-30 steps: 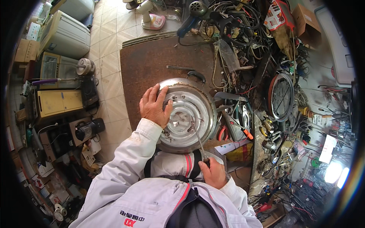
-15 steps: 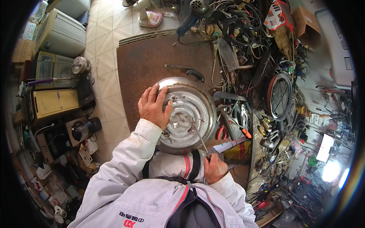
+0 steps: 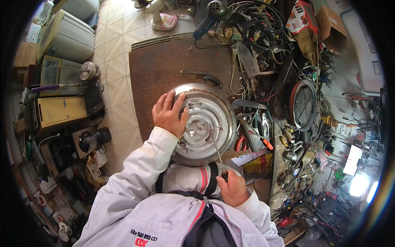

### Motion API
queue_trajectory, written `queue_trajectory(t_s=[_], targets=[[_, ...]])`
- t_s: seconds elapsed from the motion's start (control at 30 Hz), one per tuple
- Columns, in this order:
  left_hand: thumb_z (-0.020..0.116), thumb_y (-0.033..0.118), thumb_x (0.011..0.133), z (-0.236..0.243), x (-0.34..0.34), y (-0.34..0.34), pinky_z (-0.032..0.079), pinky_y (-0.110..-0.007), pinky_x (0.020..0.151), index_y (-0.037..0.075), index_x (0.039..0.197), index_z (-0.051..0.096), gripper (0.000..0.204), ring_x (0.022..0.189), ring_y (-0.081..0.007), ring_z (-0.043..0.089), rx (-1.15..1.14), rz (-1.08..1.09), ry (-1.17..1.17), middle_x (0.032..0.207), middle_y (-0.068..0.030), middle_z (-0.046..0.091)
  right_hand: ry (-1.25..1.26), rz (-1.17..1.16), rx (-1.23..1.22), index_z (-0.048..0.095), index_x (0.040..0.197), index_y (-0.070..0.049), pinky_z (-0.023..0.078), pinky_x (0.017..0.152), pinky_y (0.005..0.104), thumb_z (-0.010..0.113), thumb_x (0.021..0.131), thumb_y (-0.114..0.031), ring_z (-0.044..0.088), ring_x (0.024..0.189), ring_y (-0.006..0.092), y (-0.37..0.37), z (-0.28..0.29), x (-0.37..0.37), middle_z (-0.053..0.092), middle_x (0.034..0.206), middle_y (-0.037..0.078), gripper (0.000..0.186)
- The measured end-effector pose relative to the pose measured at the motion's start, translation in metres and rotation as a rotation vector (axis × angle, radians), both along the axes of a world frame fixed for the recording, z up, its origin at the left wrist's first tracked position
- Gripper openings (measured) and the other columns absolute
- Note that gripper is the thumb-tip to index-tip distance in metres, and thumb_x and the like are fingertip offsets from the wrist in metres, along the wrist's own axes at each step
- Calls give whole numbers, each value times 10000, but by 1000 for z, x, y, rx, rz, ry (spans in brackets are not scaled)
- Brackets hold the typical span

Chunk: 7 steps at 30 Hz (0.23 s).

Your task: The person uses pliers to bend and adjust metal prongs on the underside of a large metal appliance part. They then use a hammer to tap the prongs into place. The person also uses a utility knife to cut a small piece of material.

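Observation:
A round metal pan (image 3: 220, 109) with stepped rings and several small screws or posts on its upturned underside lies at the near edge of the table. Its black loop handle (image 3: 213, 81) points to the far side. My left hand (image 3: 168, 115) rests on the pan's left part, fingers spread over the rim and the thumb on the rings. Closed round the dark handle of a screwdriver (image 3: 217, 150) is my right hand (image 3: 233, 189), just off the pan's near right edge. The long thin shaft slants up and left, its tip at a post right of the pan's middle.
The brown table (image 3: 164, 57) carries a flat metal strip (image 3: 194, 72). Right of the pan lie red-handled pliers (image 3: 241, 143), an orange-tipped tool (image 3: 267, 144) and a wide blade-like piece (image 3: 248, 103). Heaped cables (image 3: 271, 24) and a small wheel (image 3: 303, 105) lie farther right.
My right hand has shifted its grip on the screwdriver, its fingers now wrapped round more of the handle. The screwdriver tip stays at the same post. My left hand keeps its place on the pan.

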State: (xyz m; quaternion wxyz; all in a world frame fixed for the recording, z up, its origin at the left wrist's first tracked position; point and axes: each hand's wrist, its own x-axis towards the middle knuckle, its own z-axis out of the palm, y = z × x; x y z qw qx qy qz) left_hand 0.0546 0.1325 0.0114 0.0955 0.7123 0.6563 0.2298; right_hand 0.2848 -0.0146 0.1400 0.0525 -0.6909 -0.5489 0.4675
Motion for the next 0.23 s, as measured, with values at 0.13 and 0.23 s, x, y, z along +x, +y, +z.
queue_trajectory(t_s=[0.13,0.23], targets=[[646,333,885,-3,2,-2,392,-528,1043,200,1320,662,454,1275,-367,502,27,25,-12,1391,-149,573,-22,48,-53,534,941,30,466,636,601,683,915,-240,612,688,529,11,13,5,617,706,316,309],[654,335,880,-3,0,1,389,-530,1050,204,1335,653,473,1287,-373,493,6,20,-3,1406,-163,560,-49,58,-46,542,978,29,479,633,596,686,912,-247,621,695,527,11,13,4,629,710,302,318]])
